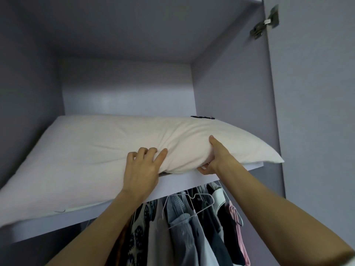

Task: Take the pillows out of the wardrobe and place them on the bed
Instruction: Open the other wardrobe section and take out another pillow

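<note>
A large white pillow [107,148] lies flat on the upper shelf [178,179] of a pale lilac wardrobe and fills most of the shelf. Its right corner pokes past the shelf's front edge. My left hand [143,166] grips the pillow's front edge, fingers dug into the fabric from above. My right hand [214,154] clamps the same edge further right, thumb on top and fingers underneath. The bed is out of view.
Under the shelf hang several clothes [184,223] on wire and pink hangers. The open wardrobe door [315,112] with a metal hinge [266,22] stands at the right. A small dark object [202,117] lies behind the pillow at the back right.
</note>
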A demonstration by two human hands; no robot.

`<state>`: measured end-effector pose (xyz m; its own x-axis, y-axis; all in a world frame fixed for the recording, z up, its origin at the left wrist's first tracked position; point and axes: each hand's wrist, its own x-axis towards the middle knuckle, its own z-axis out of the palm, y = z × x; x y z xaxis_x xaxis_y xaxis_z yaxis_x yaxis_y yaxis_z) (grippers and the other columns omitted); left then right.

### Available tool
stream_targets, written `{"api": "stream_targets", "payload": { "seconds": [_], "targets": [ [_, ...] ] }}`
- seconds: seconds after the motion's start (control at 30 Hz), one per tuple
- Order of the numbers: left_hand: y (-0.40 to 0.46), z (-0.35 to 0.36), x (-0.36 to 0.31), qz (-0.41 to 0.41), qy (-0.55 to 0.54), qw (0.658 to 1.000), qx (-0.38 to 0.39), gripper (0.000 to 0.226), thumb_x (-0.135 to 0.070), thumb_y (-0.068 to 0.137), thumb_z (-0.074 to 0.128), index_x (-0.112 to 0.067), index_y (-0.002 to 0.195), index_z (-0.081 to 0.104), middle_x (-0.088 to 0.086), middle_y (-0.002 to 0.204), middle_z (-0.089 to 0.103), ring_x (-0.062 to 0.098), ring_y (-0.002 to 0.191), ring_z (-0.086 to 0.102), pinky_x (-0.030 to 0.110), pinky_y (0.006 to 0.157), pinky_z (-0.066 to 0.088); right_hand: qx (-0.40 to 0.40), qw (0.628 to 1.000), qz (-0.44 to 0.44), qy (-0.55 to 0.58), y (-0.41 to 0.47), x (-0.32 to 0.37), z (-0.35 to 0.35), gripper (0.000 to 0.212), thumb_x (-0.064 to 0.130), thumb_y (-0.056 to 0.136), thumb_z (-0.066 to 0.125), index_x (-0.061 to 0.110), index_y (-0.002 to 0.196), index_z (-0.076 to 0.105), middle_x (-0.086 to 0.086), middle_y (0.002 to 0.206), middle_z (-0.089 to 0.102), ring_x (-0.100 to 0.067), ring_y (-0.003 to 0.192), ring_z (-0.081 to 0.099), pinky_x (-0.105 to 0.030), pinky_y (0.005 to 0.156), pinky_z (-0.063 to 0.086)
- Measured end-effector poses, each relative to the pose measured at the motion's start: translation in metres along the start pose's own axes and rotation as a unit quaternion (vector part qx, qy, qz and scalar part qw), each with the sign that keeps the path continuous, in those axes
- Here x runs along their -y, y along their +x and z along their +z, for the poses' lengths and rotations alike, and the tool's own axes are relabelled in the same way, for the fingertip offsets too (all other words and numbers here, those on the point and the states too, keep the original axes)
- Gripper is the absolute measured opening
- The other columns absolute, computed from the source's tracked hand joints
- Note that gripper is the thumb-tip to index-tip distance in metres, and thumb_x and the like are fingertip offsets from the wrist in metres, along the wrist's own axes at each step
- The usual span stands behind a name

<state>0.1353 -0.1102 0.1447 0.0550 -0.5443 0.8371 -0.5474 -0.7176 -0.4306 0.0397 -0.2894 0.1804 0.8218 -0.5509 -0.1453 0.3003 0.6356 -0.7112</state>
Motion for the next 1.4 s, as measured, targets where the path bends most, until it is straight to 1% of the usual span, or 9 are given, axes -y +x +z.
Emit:
{"api": "stream_targets", "payload": {
  "seconds": [0.17,0.37,0.5,0.57,0.7,0.83,1.03,1.2,1.4],
  "targets": [
    [0.016,-0.007,0.004,0.003,-0.017,0.998,-0.065,0.074,0.011,0.043,0.070,-0.017,0.110,0.055,0.013,0.089,0.063,0.031,0.070,0.056,0.036,0.055,0.042,0.061,0.997,0.010,-0.036,-0.016,0.017,0.018,0.029,0.028,0.088,0.060,0.014,0.108,0.044,-0.007,0.099,0.051,-0.032,0.118,0.047,-0.049,0.099,0.044],
    [0.039,-0.039,0.010,-0.015,-0.050,0.983,-0.177,0.053,0.008,0.061,0.045,-0.013,0.106,0.062,0.018,0.089,0.061,0.027,0.075,0.039,0.035,0.055,0.038,0.060,0.959,-0.186,-0.208,-0.045,0.042,0.015,0.033,0.031,0.090,0.057,0.004,0.110,0.054,-0.012,0.094,0.065,-0.028,0.076,0.065,-0.043,0.057,0.059],
    [0.004,-0.047,-0.024,-0.003,-0.057,0.977,-0.206,0.058,0.014,0.061,0.044,-0.014,0.109,0.058,0.017,0.087,0.062,0.025,0.070,0.042,0.033,0.053,0.035,-0.182,0.505,-0.434,-0.723,-0.069,0.046,-0.042,0.055,0.056,0.088,0.041,0.010,0.060,0.053,-0.009,0.077,0.070,-0.031,0.075,0.064,-0.032,0.067,0.047],
    [-0.016,-0.051,-0.049,0.015,-0.058,0.985,-0.160,0.056,0.010,0.062,0.041,-0.017,0.109,0.056,0.013,0.086,0.061,0.024,0.069,0.042,0.033,0.053,0.036,-0.215,0.393,-0.515,-0.731,-0.070,0.035,-0.063,0.047,0.048,0.088,0.042,0.011,0.060,0.052,-0.011,0.071,0.068,-0.032,0.070,0.062,-0.029,0.059,0.038],
    [-0.022,-0.065,-0.060,-0.006,-0.107,0.993,-0.042,0.059,-0.002,0.045,0.069,-0.017,0.101,0.058,0.006,0.078,0.053,0.022,0.062,0.047,0.031,0.049,0.037,-0.063,0.402,-0.590,-0.697,-0.049,0.009,-0.077,0.054,0.054,0.079,0.032,0.013,0.099,0.061,-0.011,0.102,0.062,-0.032,0.097,0.057,-0.046,0.083,0.045],
    [-0.034,-0.071,-0.054,0.063,-0.122,0.990,0.042,0.059,-0.021,0.042,0.077,-0.015,0.099,0.062,0.004,0.075,0.053,0.019,0.056,0.049,0.023,0.042,0.033,0.107,0.437,-0.443,-0.776,-0.042,0.009,-0.061,0.088,0.068,0.078,0.045,0.032,0.147,0.005,-0.002,0.157,0.006,-0.022,0.144,0.003,-0.056,0.115,0.007],
    [-0.050,-0.065,-0.044,0.057,-0.150,0.984,0.077,0.041,-0.055,0.073,0.048,-0.025,0.095,0.065,-0.004,0.079,0.057,0.016,0.070,0.056,0.028,0.059,0.042,0.106,0.363,-0.459,-0.804,-0.023,-0.026,-0.080,0.104,0.084,0.057,0.030,0.036,0.145,0.006,-0.002,0.152,0.012,-0.022,0.141,0.004,-0.053,0.114,0.005],
    [0.004,-0.061,-0.013,-0.097,-0.039,0.995,0.006,0.052,-0.048,0.073,0.039,-0.018,0.107,0.061,0.009,0.105,0.060,0.030,0.096,0.054,0.041,0.078,0.037,0.064,0.468,-0.554,-0.685,-0.019,-0.023,-0.080,0.063,0.070,0.074,0.029,0.028,0.114,0.053,0.006,0.117,0.050,-0.015,0.114,0.042,-0.030,0.093,0.024],
    [0.059,-0.060,-0.004,-0.121,0.016,0.991,-0.059,0.050,-0.044,0.078,0.044,-0.016,0.118,0.054,0.013,0.123,0.054,0.031,0.115,0.042,0.045,0.091,0.020,-0.019,0.447,-0.668,-0.594,-0.003,-0.016,-0.049,0.047,0.054,0.081,0.042,0.022,0.114,0.051,-0.003,0.114,0.052,-0.020,0.110,0.044,-0.037,0.093,0.027]
  ]
}}
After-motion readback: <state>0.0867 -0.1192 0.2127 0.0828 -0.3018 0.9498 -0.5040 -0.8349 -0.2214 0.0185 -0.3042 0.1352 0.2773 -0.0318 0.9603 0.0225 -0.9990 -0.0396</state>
